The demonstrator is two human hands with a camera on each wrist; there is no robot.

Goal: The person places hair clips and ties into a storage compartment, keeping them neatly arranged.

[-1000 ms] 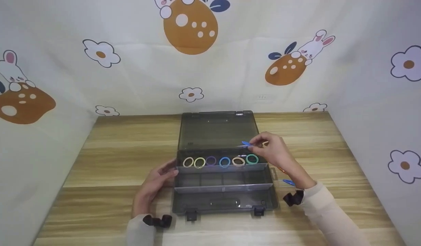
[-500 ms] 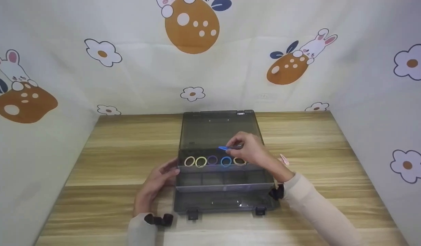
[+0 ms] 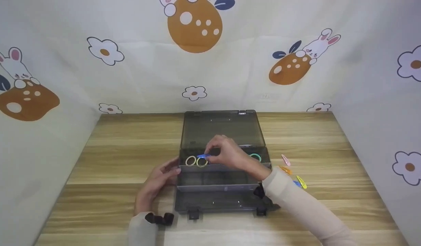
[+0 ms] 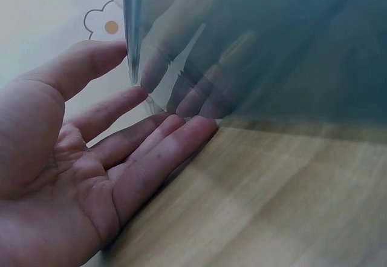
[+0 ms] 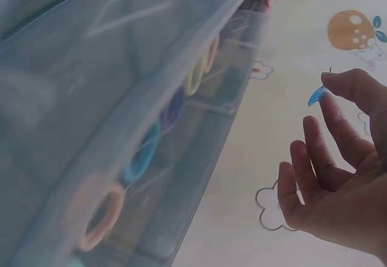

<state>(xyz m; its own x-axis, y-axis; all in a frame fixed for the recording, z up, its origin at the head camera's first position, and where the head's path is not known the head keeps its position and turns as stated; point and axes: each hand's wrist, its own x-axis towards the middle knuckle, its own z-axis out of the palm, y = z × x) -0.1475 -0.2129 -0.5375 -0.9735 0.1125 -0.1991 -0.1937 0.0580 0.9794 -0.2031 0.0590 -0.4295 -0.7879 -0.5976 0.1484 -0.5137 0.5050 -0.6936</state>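
A translucent dark plastic box (image 3: pixel 227 188) lies with its lid (image 3: pixel 224 130) folded back. My right hand (image 3: pixel 229 153) pinches a blue snap hair clip (image 5: pixel 316 95) between thumb and index finger, over the box's back compartment row. Along that row stand several hair ties, among them a pale yellow tie (image 3: pixel 186 161) at the left end, a green tie (image 3: pixel 259 157) at the right and a peach tie (image 5: pixel 91 241). The right hand hides some ties in the head view. My left hand (image 3: pixel 159 179) rests at the box's left side, its fingertips (image 4: pixel 202 123) against the wall.
On the wooden table right of the box lie a pink clip (image 3: pixel 286 160), an orange clip (image 3: pixel 285 169), a yellow clip (image 3: pixel 301 181) and a blue clip (image 3: pixel 296 183) partly behind the sleeve. A patterned cloth (image 3: pixel 145 78) hangs behind the table.
My right hand has carried the blue hair clip leftward across the box, from its right side to above the left ties. Clips on the right have come into view. The left hand stays put.
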